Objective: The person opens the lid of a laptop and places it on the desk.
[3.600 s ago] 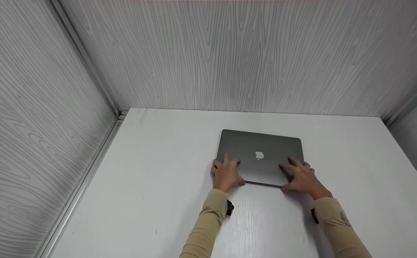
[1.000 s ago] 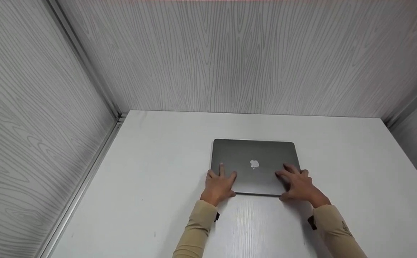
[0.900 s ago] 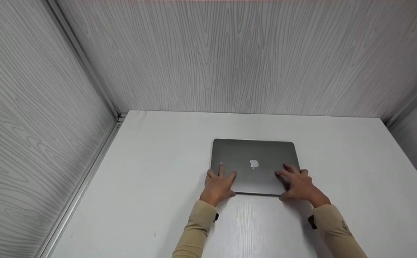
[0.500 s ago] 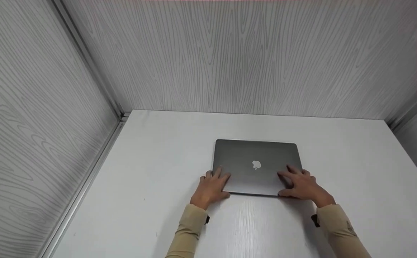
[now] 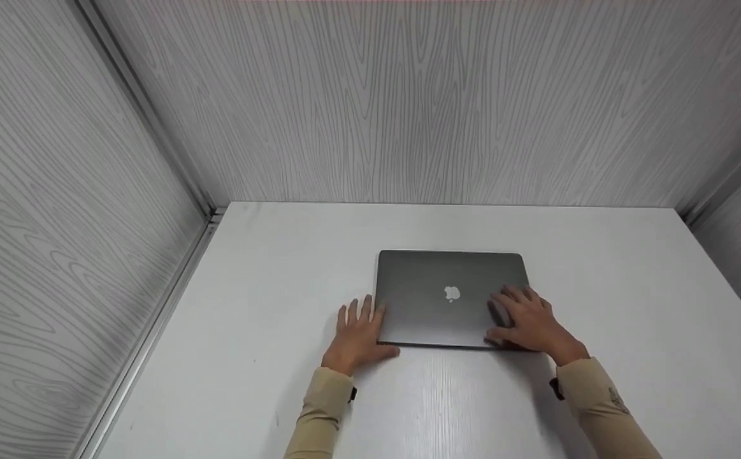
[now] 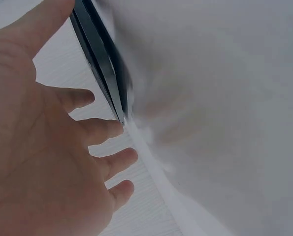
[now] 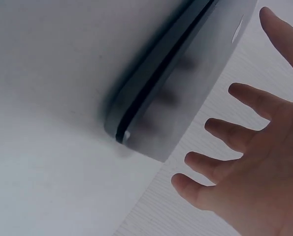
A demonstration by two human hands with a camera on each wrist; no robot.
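A closed dark grey laptop (image 5: 434, 274) with a pale apple logo lies flat on the white table, its long front edge towards me. My left hand (image 5: 354, 341) is spread at the laptop's front left corner, index fingertip and thumb right at its edges, the other fingers over the table. Over the front right part of the lid is my right hand (image 5: 529, 322), fingers spread and holding nothing. In the right wrist view, the right hand's fingers (image 7: 225, 132) stand apart from the laptop's corner (image 7: 121, 128). The left wrist view shows the left palm (image 6: 48, 157) and straight fingers beside the laptop's edge (image 6: 102, 59).
The white table (image 5: 281, 268) extends around the laptop on all sides. A grey wood-grain panel (image 5: 370, 108) rises behind it, with another panel (image 5: 45, 255) at the left and a metal rail (image 5: 147, 338) along the table's left side.
Both hands earlier gripped the laptop's sides, and it came nearer and straightened. Since then the left hand has let go and slid left off the lid; the right hand's fingers have loosened and lifted.
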